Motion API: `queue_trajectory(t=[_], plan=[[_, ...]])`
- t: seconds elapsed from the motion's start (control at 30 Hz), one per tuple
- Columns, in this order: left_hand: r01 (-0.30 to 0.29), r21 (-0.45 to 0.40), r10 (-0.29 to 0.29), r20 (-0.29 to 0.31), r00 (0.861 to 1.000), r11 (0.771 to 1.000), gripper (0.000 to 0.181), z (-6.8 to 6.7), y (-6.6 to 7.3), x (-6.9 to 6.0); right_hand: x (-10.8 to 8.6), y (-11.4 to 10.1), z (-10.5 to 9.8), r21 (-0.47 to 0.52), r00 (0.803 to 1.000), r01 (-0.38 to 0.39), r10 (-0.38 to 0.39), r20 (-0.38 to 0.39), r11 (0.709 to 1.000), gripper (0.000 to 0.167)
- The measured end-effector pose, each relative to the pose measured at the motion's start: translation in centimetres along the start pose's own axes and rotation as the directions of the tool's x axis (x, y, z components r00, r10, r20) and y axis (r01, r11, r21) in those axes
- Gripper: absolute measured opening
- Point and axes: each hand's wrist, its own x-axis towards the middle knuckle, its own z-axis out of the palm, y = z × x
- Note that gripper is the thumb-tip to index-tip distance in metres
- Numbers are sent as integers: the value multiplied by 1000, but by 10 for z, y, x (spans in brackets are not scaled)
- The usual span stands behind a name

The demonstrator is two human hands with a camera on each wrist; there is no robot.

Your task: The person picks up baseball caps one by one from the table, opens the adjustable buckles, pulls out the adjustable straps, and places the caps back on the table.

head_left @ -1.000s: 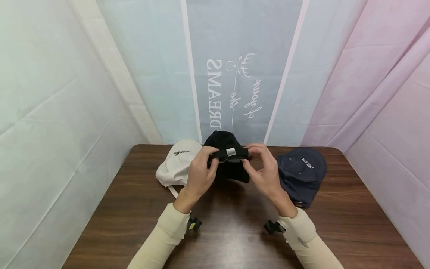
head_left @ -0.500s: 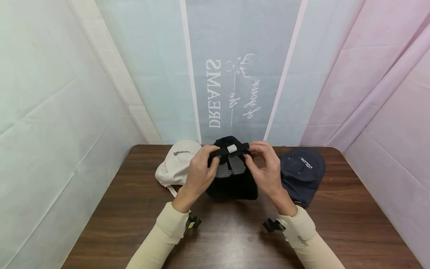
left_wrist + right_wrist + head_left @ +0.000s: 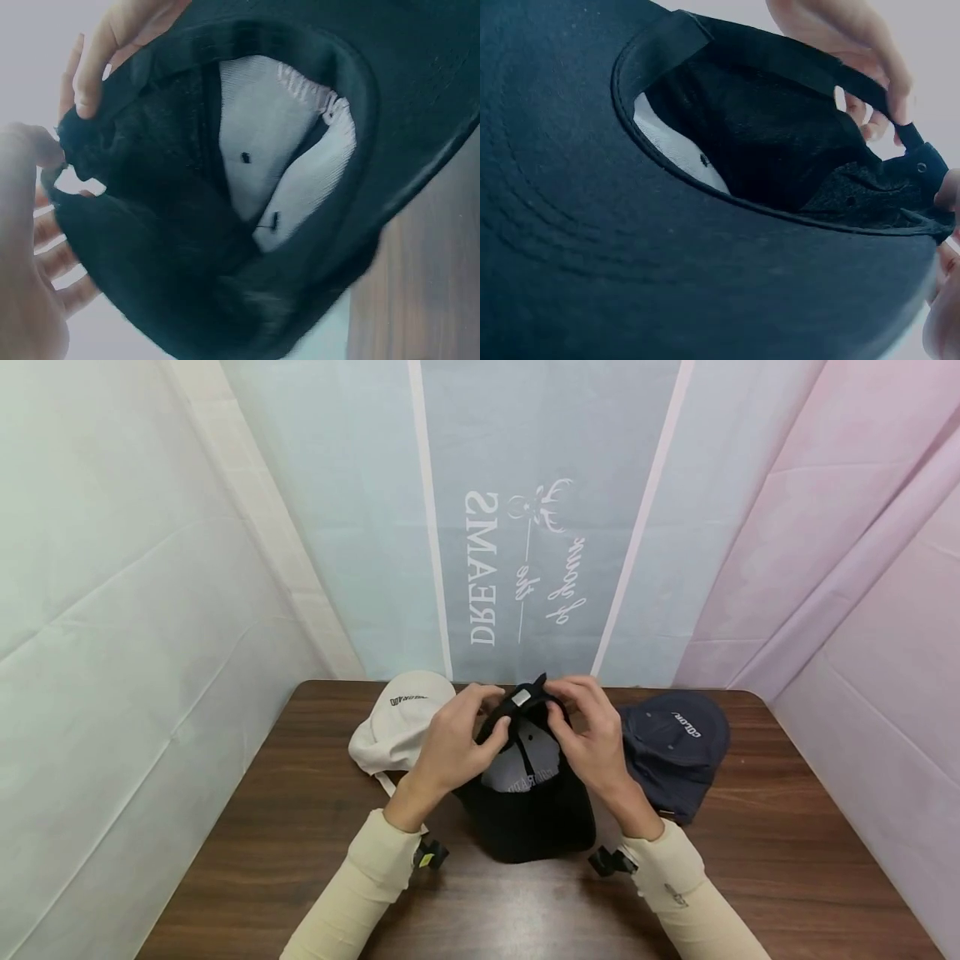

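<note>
A black baseball cap [image 3: 525, 827] is held above the table in the head view, its brim toward me and its grey-lined inside facing up. My left hand [image 3: 453, 739] holds the left side of the back strap [image 3: 521, 697], its thumb over the band and its fingers behind. The right hand [image 3: 592, 735] pinches the strap's right side between thumb and fingers. In the left wrist view, the cap's lining [image 3: 262, 127] shows stitched lettering seen from inside. The right wrist view has the brim [image 3: 630, 247] in front and the strap spanning the back opening.
A white cap [image 3: 401, 722] lies on the brown table [image 3: 300, 827] to the left, partly behind the left hand. On the right lies a navy cap [image 3: 678, 735], close to the right wrist. Fabric curtains [image 3: 360, 527] stand behind and on both sides.
The black cap's brim has swung down and toward me, bringing its lining and lettering into sight. The strap has tilted, and the left hand's thumb and fingers have spread a little.
</note>
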Motion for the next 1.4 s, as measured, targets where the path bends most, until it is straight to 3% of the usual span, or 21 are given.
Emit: queue_trajectory(t=[0.2, 0.53, 0.67, 1.0, 1.23, 1.4], plan=[[14, -20, -13, 49, 999, 1000, 30, 5, -1, 3, -4, 3, 0, -43, 998, -32, 34, 46, 999, 32], [-4, -15, 4, 0, 1000, 1000, 17, 10, 5, 7, -10, 6, 3, -81, 996, -11, 18, 93, 997, 30], [6, -42, -5, 33, 999, 999, 14, 12, 9, 8, -14, 7, 3, -93, 993, -7, 19, 120, 996, 30], [32, -65, -29, 50, 998, 997, 11, 16, 13, 11, -16, 9, 5, -86, 988, 85, -73, 136, 993, 36], [58, -19, -57, 53, 997, 998, 7, 18, 14, 11, -14, 6, 5, -83, 987, 104, -92, 132, 991, 30], [108, -11, -107, 53, 993, 994, 10, 19, 15, 12, -13, 5, 3, -106, 983, 143, -129, 133, 984, 19]])
